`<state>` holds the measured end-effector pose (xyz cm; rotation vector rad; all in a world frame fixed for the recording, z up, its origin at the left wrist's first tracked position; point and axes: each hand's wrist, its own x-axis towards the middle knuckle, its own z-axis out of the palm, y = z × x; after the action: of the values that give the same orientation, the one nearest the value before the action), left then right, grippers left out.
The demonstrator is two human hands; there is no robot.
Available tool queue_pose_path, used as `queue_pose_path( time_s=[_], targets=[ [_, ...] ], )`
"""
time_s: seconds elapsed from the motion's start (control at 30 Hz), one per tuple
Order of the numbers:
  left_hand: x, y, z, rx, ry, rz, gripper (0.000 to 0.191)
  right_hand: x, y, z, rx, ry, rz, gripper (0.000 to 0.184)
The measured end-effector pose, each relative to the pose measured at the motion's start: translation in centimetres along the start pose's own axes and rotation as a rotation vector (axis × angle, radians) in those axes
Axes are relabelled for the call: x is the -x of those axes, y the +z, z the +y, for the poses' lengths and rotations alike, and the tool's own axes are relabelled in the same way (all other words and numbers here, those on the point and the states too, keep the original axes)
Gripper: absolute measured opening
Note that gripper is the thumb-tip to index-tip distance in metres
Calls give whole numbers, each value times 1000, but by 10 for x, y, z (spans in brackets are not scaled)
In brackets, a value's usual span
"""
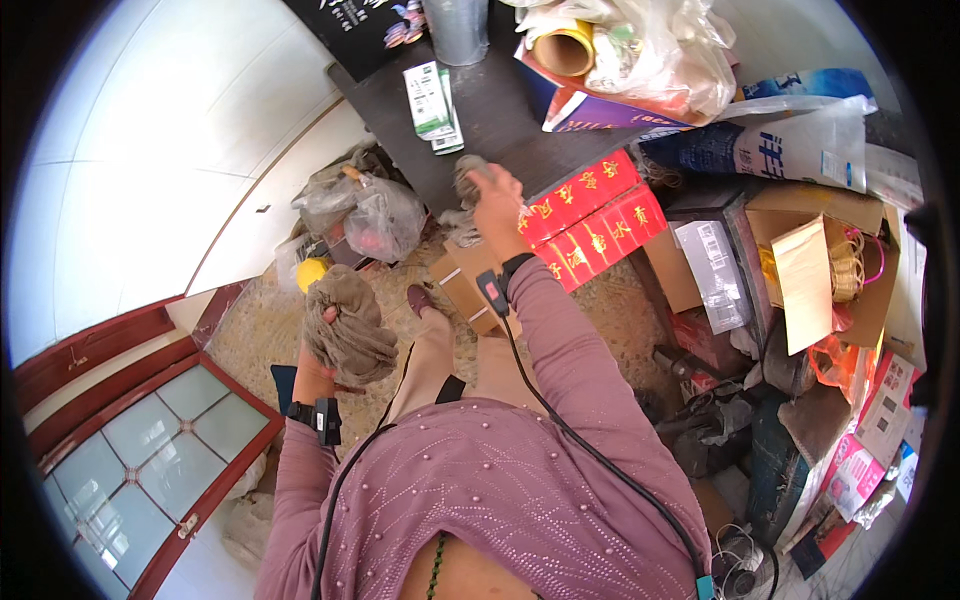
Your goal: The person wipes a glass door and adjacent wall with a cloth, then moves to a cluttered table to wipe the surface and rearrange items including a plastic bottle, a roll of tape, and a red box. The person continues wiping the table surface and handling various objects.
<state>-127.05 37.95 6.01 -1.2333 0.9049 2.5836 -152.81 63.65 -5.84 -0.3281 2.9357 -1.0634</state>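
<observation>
My left hand (328,345) holds a bunched grey-brown cloth (349,322) over the floor; the cloth hides most of the fingers. My right hand (499,196) grips a smaller grey cloth (470,180) at the front edge of the dark tabletop (510,124). More grey cloth (459,225) lies just below that hand, by the table edge. Two white-and-green cartons (429,101) lie on the tabletop beyond the right hand.
A metal bucket (457,30) and a box of plastic bags (622,112) stand on the table. Red boxes (592,217) are beside my right forearm. Bagged items (382,217) and a cardboard box (465,289) are low ahead. Cartons (802,285) crowd the right; a glazed door (157,450) is left.
</observation>
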Motion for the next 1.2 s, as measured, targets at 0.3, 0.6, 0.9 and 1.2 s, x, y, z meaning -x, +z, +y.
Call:
queue_pose_path(
  time_s=[0.3, 0.6, 0.9, 1.2],
  targets=[
    [-1, 62, -15, -77, 26, -73, 54, -40, -21, -8, -470, 329, 161, 60],
    [-67, 160, -15, -129, 51, -391, 42, 17, -76, -34, -987, 105, -161, 83],
    [-115, 244, -3, -352, 26, -706, 52, 3, -108, -53, -922, 67, 27, 77],
    [-179, 209, 66, -581, 97, -350, 44, -53, -89, -27, -172, 234, 102, 46]
  ],
)
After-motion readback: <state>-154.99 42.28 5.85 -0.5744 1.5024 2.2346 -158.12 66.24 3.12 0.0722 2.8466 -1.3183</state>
